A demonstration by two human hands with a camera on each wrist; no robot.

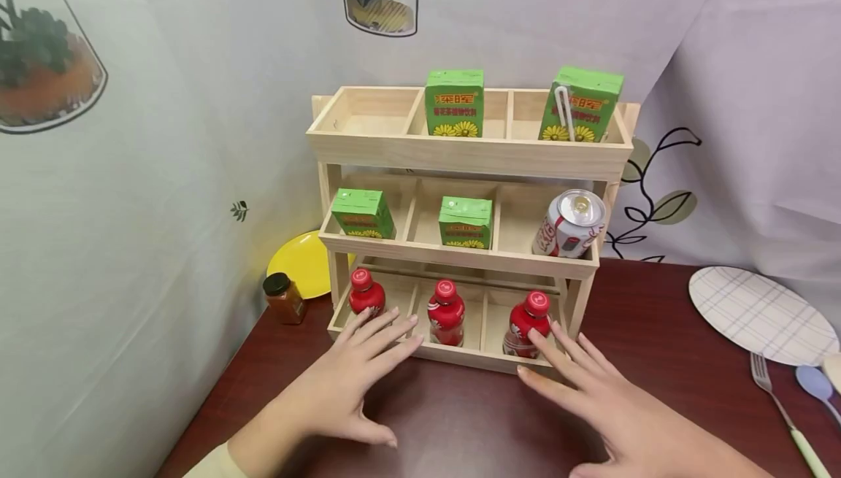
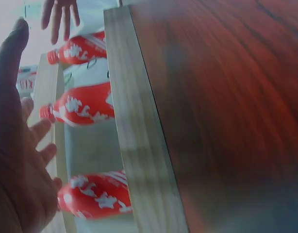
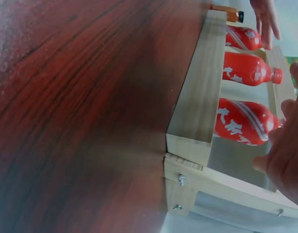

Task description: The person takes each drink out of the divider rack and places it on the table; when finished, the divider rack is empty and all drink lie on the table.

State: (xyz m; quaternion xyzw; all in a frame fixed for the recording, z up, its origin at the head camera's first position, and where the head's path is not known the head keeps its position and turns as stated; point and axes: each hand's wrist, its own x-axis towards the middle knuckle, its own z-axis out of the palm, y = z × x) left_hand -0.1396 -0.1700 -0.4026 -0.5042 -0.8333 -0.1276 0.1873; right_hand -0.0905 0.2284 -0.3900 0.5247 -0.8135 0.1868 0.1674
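Observation:
A three-tier wooden rack (image 1: 466, 155) stands on the dark red table. Its bottom tier holds three red bottles, one per compartment: left bottle (image 1: 366, 295), middle bottle (image 1: 446, 317), right bottle (image 1: 524, 325). My left hand (image 1: 361, 376) is spread with straight fingers before the left and middle bottles, holding nothing. Before the right bottle, my right hand (image 1: 607, 398) is also spread, fingertips overlapping it in the head view; contact cannot be told. Green drink cartons sit higher: two on top, including a carton with a straw (image 1: 581, 106), and two mid-tier, beside a silver can (image 1: 570, 224).
Left of the rack are a yellow plate (image 1: 302, 263) and a dark-lidded jar (image 1: 285, 298). On the right lie a checked white placemat (image 1: 762, 314), a fork (image 1: 778, 398) and a blue spoon (image 1: 816, 384). A pale curtain (image 1: 197, 135) hangs behind.

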